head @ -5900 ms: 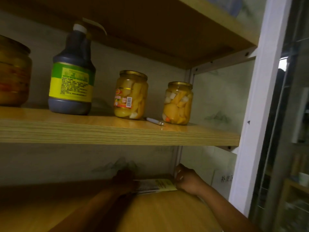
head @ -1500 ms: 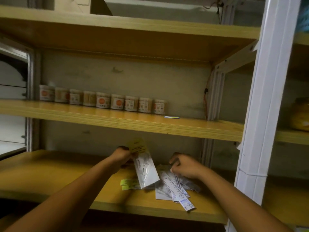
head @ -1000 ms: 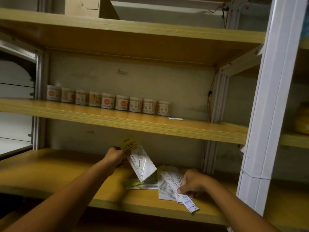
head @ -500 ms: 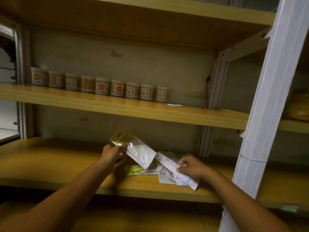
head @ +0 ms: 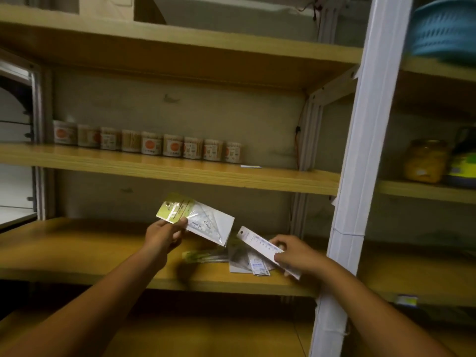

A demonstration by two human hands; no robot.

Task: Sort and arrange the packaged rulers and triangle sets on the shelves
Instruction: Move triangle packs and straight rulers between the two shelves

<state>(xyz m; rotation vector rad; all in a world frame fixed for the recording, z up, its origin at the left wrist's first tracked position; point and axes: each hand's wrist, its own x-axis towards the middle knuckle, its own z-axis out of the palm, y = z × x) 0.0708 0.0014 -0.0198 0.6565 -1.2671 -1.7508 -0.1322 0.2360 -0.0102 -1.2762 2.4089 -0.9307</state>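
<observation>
My left hand point(head: 161, 237) pinches one packaged triangle set point(head: 198, 219) by its yellow header, fingers curled, while my right hand point(head: 296, 253) grips one packaged ruler point(head: 260, 244), both lifted above the shelf point(head: 77, 248). Between them a loose pile of packets point(head: 239, 258) lies on the shelf. Above, nine small jars point(head: 152, 143) line the next shelf, and a white post point(head: 360, 176) stands just right.

Wooden shelf point(head: 77, 253) bears a loose packet pile point(head: 244, 261).
</observation>
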